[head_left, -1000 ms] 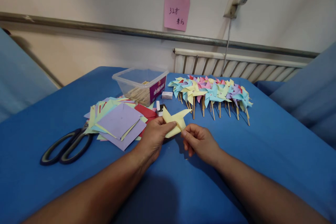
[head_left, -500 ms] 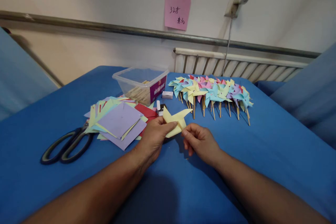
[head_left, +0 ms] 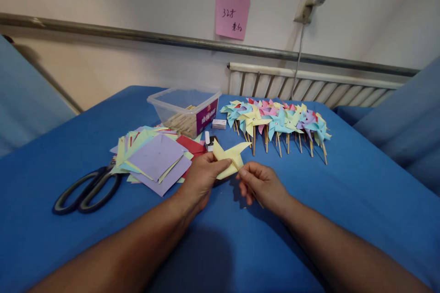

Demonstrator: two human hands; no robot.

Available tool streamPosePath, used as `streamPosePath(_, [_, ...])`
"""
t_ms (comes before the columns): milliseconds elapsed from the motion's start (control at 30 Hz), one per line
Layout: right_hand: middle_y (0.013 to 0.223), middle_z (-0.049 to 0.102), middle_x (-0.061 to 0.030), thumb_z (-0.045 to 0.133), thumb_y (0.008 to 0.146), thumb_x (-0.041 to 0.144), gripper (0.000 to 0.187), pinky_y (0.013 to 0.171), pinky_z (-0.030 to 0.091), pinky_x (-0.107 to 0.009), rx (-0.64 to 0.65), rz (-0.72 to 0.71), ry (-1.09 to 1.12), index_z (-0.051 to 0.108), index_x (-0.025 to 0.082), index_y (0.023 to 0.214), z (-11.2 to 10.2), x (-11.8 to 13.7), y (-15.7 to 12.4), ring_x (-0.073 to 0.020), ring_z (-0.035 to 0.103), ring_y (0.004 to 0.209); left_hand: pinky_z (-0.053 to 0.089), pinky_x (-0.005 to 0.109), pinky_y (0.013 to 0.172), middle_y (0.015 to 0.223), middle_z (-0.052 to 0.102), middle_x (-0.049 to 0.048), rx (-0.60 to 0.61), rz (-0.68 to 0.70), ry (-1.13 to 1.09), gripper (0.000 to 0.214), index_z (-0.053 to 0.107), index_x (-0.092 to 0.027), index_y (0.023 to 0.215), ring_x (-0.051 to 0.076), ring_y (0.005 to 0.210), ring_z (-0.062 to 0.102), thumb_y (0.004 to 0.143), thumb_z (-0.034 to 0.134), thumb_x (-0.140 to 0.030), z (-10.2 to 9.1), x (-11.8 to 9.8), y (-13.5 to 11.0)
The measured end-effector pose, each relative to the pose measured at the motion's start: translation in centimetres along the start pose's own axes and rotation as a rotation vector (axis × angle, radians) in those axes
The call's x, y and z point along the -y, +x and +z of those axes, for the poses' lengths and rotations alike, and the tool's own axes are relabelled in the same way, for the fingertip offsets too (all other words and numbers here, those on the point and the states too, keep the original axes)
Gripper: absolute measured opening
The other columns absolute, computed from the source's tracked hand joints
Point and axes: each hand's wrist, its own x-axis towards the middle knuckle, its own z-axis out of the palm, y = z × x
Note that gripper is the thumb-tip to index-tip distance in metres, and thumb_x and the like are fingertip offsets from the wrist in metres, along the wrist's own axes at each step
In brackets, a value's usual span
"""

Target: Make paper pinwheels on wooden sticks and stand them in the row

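Note:
My left hand (head_left: pixel 201 177) pinches a pale yellow folded paper pinwheel (head_left: pixel 229 157) just above the blue cloth (head_left: pixel 360 192). Its points stick up and to the right. My right hand (head_left: pixel 261 185) is closed beside it, fingers pinched at the pinwheel's lower right edge on a thin wooden stick (head_left: pixel 252 192) that runs down through the fist. Both forearms reach in from the bottom of the view.
A stack of coloured paper squares (head_left: pixel 154 158) lies left of my hands, with black scissors (head_left: pixel 85 190) further left. A clear plastic box (head_left: pixel 185 110) of sticks stands behind. Several finished pinwheels on sticks (head_left: pixel 278 123) lie at the back right. A small white box (head_left: pixel 219 124) sits between.
Almost nothing has moved. My right hand's fingers have shifted slightly against the pinwheel's edge, and the stick now shows below the fist.

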Motion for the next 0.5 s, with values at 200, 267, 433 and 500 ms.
streamPosePath(200, [0.047,0.057,0.0057,0.051,0.082,0.050,0.033,0.033,0.032,-0.016,0.018,0.043,0.038,0.054,0.017,0.077,0.00,0.41,-0.03,-0.0063,0.047,0.030,0.047,0.031,0.063,0.075,0.068,0.0084,-0.008,-0.009,-0.008,0.029,0.065,-0.009,0.084,0.018,0.064,0.062,0.063,0.073,-0.027,-0.04,0.03,0.02])
streamPosePath(267, [0.047,0.057,0.0054,0.052,0.081,0.050,0.034,0.033,0.032,-0.017,0.018,0.046,0.032,0.054,0.017,0.077,0.03,0.52,-0.05,-0.0067,0.047,0.030,0.046,0.030,0.062,0.075,0.067,0.0077,0.003,-0.016,-0.015,0.029,0.066,-0.009,0.085,0.018,0.064,0.062,0.063,0.073,-0.027,-0.03,0.06,-0.01])
streamPosePath(433, [0.047,0.057,0.0054,0.051,0.081,0.050,0.034,0.033,0.031,-0.018,0.038,0.058,0.040,0.054,0.017,0.076,-0.03,0.60,-0.08,-0.0068,0.046,0.029,0.044,0.027,0.058,0.074,0.067,0.0070,0.021,-0.008,0.006,0.026,0.066,-0.010,0.085,0.015,0.061,0.060,0.066,0.072,-0.026,-0.11,0.20,-0.04])
streamPosePath(500, [0.047,0.057,0.0054,0.051,0.082,0.050,0.034,0.033,0.030,-0.018,0.048,0.053,0.038,0.054,0.017,0.076,-0.10,0.59,-0.12,-0.0065,0.045,0.029,0.043,0.026,0.056,0.074,0.067,0.0073,0.029,0.001,0.014,0.025,0.066,-0.010,0.085,0.014,0.060,0.059,0.067,0.071,-0.026,-0.14,0.20,-0.03])
